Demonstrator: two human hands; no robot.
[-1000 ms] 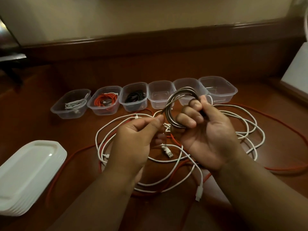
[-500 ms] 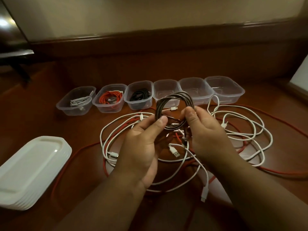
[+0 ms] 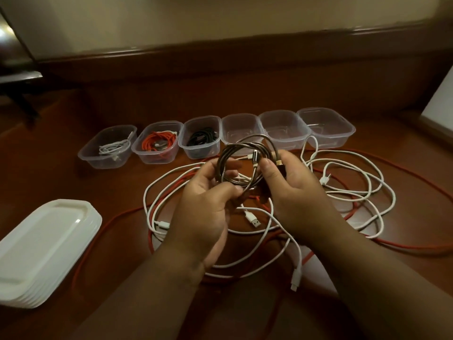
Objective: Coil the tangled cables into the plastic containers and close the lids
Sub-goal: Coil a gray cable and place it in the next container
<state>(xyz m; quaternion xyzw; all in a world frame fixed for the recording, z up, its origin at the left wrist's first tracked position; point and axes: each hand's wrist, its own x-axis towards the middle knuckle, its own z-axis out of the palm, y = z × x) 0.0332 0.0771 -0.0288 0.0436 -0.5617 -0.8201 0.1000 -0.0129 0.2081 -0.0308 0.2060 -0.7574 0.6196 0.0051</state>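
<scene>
I'm gripping the coil [image 3: 247, 165] in both hands, left [image 3: 206, 207] and right [image 3: 294, 192], above the desk [image 3: 245, 94], just before the empty fourth tub [image 3: 241, 130]. It's looking springy, so loosening either grip risks it unwinding into the loose cables [image 3: 343, 190].

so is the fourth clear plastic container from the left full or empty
Empty. Its clear walls show no cable inside the fourth clear plastic container, though the coiled dark braided cable, held by both hands, hides its front edge.
</scene>
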